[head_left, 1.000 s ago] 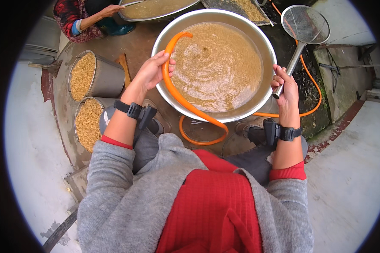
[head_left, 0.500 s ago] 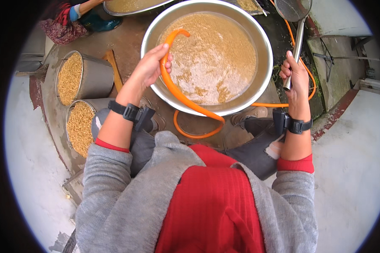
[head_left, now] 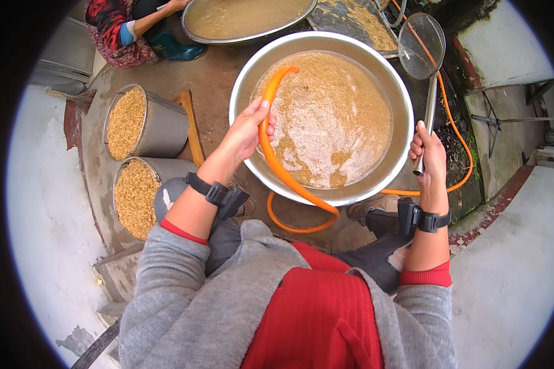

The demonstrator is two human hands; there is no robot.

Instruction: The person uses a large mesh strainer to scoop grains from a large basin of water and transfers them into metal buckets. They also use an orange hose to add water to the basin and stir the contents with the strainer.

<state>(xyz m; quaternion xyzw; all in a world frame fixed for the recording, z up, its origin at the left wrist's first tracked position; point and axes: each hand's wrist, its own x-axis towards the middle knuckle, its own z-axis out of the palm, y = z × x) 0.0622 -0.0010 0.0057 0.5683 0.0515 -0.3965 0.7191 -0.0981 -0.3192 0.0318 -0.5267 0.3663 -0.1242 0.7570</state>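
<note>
My left hand [head_left: 252, 128] is closed round an orange hose [head_left: 281, 169] at the left rim of a wide metal basin [head_left: 242, 83]. The hose's end curves over the basin, and the rest loops down in front of it. Inside the basin is cloudy water with tan grain [head_left: 326, 111] and pale foam on its surface. To the right of the basin, my right hand [head_left: 429, 150] grips the metal handle of a round mesh strainer [head_left: 421, 46]. The strainer's bowl is up beyond the basin's far right rim, apart from the water.
Two metal buckets [head_left: 166, 129] of grain stand at the left, beside a wooden board [head_left: 191, 126]. A second basin [head_left: 228, 40] of cloudy water is at the far side, by another person's arm [head_left: 146, 23] and a green boot [head_left: 175, 47]. A tray of grain [head_left: 372, 24] lies behind.
The whole scene has shifted down and somewhat right in the picture, showing more of the far basin, tray and strainer. Both hands keep their grips on the hose and the strainer.
</note>
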